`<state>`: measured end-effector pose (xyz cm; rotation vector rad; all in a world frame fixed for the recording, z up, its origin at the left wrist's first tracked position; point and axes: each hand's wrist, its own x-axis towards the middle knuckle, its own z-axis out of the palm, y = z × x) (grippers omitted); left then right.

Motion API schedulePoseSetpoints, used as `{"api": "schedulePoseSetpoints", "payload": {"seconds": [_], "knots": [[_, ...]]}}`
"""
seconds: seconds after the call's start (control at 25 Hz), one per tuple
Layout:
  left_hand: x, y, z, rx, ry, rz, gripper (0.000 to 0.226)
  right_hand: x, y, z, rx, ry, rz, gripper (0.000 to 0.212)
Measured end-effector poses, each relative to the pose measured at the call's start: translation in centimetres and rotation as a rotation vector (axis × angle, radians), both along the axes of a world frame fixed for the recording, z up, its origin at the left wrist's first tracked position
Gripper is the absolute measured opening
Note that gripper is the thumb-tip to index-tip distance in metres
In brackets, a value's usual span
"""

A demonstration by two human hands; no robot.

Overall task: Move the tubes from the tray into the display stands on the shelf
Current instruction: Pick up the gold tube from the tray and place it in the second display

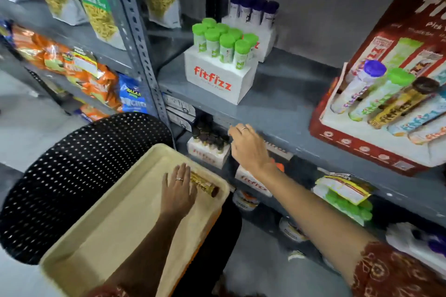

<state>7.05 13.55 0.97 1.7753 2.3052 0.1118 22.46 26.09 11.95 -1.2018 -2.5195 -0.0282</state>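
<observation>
One gold tube (pixel 205 185) lies under the flat, spread left hand (pixel 178 188); right hand (pixel 248 147) reaches, loosely open.

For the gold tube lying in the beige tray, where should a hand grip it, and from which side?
Grip the gold tube around its mid-body from above. It lies flat by the beige tray's far wall, so its ends are cramped, and the left hand already rests over it.

Even indoor light, soft blur (edges warped)

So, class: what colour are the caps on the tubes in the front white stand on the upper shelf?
Bright green caps, clearest in the head view.
</observation>
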Motion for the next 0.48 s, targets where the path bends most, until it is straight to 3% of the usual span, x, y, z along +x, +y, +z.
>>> {"api": "schedulePoseSetpoints", "payload": {"seconds": [0.16,0.24,0.32,0.48], "knots": [[-2.6,-2.6,-4.1,-0.136,-0.069,0.064,0.062,-3.4,-2.4,-5.4,-0.184,-0.100,0.045,0.015],[-3.5,-3.6,-6.2,-0.199,-0.083,0.079,0.071,-4.8,-3.6,-7.7,-0.296,-0.140,0.047,0.028],[-4.1,-4.3,-8.1,-0.258,-0.093,0.079,0.074,-5.6,-4.5,-9.7,-0.439,-0.279,0.056,0.028],[-4.3,-4.8,-10.3,-0.270,-0.103,0.086,0.090,-7.0,-5.9,-12.3,-0.499,-0.528,-0.032,0.029]]}}
